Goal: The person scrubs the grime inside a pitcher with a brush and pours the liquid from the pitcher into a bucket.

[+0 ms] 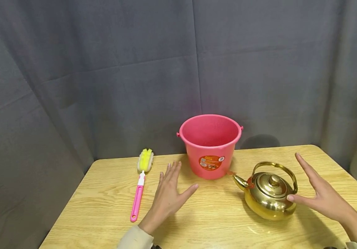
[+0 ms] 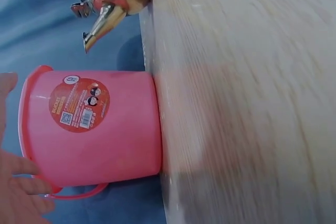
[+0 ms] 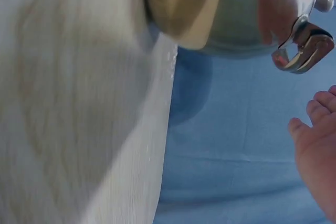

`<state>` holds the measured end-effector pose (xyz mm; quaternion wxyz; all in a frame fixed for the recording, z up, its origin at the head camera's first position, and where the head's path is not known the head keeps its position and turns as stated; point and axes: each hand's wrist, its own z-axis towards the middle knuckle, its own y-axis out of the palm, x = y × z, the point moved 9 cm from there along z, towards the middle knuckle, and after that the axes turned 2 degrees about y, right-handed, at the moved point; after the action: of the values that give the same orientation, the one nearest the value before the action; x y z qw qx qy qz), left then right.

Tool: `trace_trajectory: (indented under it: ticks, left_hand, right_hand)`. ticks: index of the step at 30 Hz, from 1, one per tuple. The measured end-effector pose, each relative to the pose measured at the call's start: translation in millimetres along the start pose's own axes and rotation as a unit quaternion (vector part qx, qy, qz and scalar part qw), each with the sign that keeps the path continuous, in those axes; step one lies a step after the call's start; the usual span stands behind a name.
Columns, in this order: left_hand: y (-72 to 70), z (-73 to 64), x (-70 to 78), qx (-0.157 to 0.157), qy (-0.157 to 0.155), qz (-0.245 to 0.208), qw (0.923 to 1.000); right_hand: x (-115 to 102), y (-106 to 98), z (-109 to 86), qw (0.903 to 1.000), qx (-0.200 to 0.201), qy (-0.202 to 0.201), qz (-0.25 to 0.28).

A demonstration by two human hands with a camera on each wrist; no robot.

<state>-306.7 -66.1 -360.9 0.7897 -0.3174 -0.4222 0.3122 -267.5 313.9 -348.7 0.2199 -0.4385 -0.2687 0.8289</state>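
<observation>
A shiny gold kettle [image 1: 270,204] stands on the table at the right, lid on, its arched handle raised and its spout toward the pink bucket. My right hand [image 1: 324,199] is just right of the kettle, fingers extended and thumb apart, holding nothing. The pink bucket [image 1: 209,157], with an orange label, stands upright at the table's back. In front of it and to its left is my left hand [image 1: 169,199], fingers spread and nothing in its grasp. A bottle brush [image 1: 138,197] with a pink handle and a yellow-and-white sponge head lies left of that hand.
The wooden table [image 1: 97,204] has its back edge close to a grey curtain [image 1: 134,86]. In the left wrist view, the bucket's handle [image 2: 84,192] hangs down along its side.
</observation>
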Motion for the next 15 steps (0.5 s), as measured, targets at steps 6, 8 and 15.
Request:
trace_trajectory:
  ticks: [6,8,15]
  left_hand:
    - [0.3,1.3,9.3,0.011,0.012,-0.021,0.9997]
    - [0.8,1.9,11.8,0.012,0.016,-0.029,0.9994]
    - [5.7,3.6,19.3,0.01,0.025,-0.054,0.9982]
  right_hand:
    - [-3.5,6.4,3.9,1.0,0.003,-0.001,0.009]
    - [-4.0,8.6,4.4,1.0,0.0,-0.002,0.008]
    - [0.0,15.1,3.8,0.9998,-0.01,0.007,0.016]
